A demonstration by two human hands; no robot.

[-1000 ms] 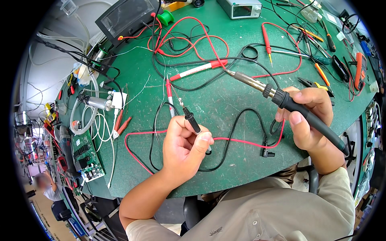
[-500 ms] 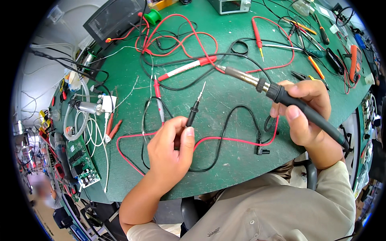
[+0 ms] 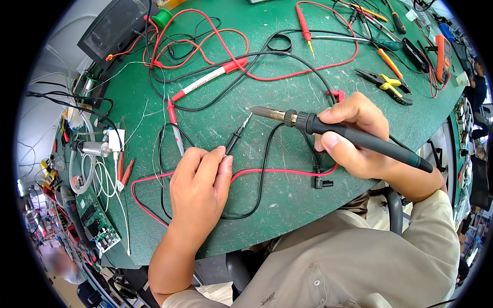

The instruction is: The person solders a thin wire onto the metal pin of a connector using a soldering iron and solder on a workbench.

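Note:
My right hand [image 3: 354, 136] is closed round the black handle of a soldering iron [image 3: 303, 122], whose tip points left. Between the fingers of my left hand [image 3: 200, 182] sits a black test probe [image 3: 235, 139], its bare metal tip slanting up and to the right. The iron's tip is at the probe's tip; whether they touch I cannot tell. A red-and-grey test probe [image 3: 174, 127] lies just beyond my left hand. Red and black leads run over the green table under both hands, with a black plug [image 3: 322, 183] below the iron.
A red-and-white marker [image 3: 208, 81] lies beyond the probe among looped cables. Yellow-handled pliers [image 3: 385, 84], an orange-handled tool [image 3: 392, 62] and another red probe [image 3: 304, 25] lie toward the far right. At left are a circuit board [image 3: 100, 223] and white tubing [image 3: 92, 174].
The soldering iron has moved left and down to the black probe's tip. My left hand has tilted the probe further right. The view has shifted, and the pliers now show fully.

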